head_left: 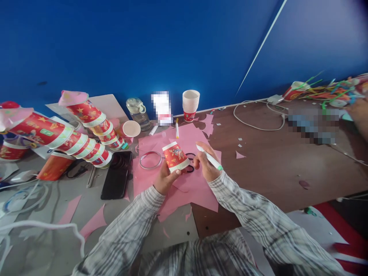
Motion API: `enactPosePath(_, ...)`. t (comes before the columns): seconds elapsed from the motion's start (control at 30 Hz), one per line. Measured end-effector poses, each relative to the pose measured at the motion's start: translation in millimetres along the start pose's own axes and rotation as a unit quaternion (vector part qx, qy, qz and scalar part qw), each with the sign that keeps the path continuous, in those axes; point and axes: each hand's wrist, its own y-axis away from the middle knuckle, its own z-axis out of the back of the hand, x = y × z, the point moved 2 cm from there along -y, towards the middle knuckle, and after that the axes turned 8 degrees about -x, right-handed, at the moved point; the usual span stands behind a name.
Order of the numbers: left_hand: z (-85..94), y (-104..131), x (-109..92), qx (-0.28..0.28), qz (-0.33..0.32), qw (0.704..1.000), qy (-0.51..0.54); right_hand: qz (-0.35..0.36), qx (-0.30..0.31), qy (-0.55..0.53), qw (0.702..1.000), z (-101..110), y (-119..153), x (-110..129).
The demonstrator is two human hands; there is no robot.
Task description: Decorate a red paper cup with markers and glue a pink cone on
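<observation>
My left hand [165, 179] grips a red patterned paper cup [174, 156], upside down and slightly tilted, its wide rim toward me. A white marker with a green end [212, 159] is held in my right hand [207, 165], just right of the cup and apart from it. Beneath both hands lie pink paper sheets [198, 191]. Partly hidden behind the cup and my right fingers is a dark ring-like thing [190, 168] on the paper. A pale wire coil [150, 160] rests left of the cup.
Stacked cups [61, 134] lean at the left, beside a black phone [116, 176]. A water bottle [139, 115], an upright cup stack [191, 105] and a yellow-tipped marker [177, 129] are behind. Cables [258, 126] run right; another person's hand [359, 117] is at the right edge.
</observation>
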Motion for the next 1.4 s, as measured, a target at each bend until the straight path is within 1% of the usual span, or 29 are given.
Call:
enactPosePath(0.1, -3.2, 1.9, -2.3, 0.012, -0.012, 1.000, 0.010, 0.028, 0.024, 0.050, 0.998, -2.0, -6.1, -5.0)
enactPosePath(0.23, -6.4, 6.0, -4.7, 0.016, -0.037, 0.999, 0.010, 0.057, 0.028, 0.108, 0.992, -5.4, -23.7, -16.7)
enactPosePath(0.33, -6.8, 8.6, -5.8, 0.002, -0.055, 0.998, -0.019, 0.092, 0.037, 0.171, 0.980, -5.9, -42.5, -26.7)
enactPosePath(0.4, -6.8, 9.9, -7.5, -0.011, -0.071, 0.996, -0.046, 0.095, 0.038, 0.204, 0.974, -4.9, -53.6, -35.5)
enactPosePath(0.5, -8.3, 11.4, -10.0, -0.003, -0.079, 0.995, -0.069, 0.122, 0.047, 0.235, 0.963, -5.8, -62.7, -49.2)
enactPosePath(0.63, -10.5, 13.8, -9.9, 0.024, -0.083, 0.992, -0.090, 0.150, 0.062, 0.240, 0.957, -13.6, -62.0, -61.9)
enactPosePath(0.77, -8.7, 16.8, -5.2, 0.018, -0.095, 0.983, -0.154, 0.173, 0.104, 0.240, 0.950, -21.7, -57.1, -65.2)
enactPosePath(0.87, -7.3, 18.2, -2.8, 0.019, -0.088, 0.977, -0.192, 0.191, 0.124, 0.247, 0.942, -22.9, -53.6, -66.0)
enactPosePath(1.03, -8.9, 19.2, -4.2, 0.035, -0.099, 0.975, -0.194, 0.210, 0.134, 0.256, 0.934, -20.7, -47.6, -66.5)
enactPosePath(1.2, -7.1, 18.3, -3.4, 0.000, -0.092, 0.980, -0.178, 0.211, 0.126, 0.236, 0.940, -19.5, -42.9, -64.1)
enactPosePath(1.27, -5.9, 17.1, -4.4, -0.014, -0.090, 0.982, -0.165, 0.223, 0.127, 0.222, 0.941, -19.8, -40.6, -64.6)
enactPosePath(1.4, -4.6, 15.3, -9.3, -0.044, -0.102, 0.982, -0.155, 0.243, 0.112, 0.209, 0.941, -20.2, -37.5, -67.6)
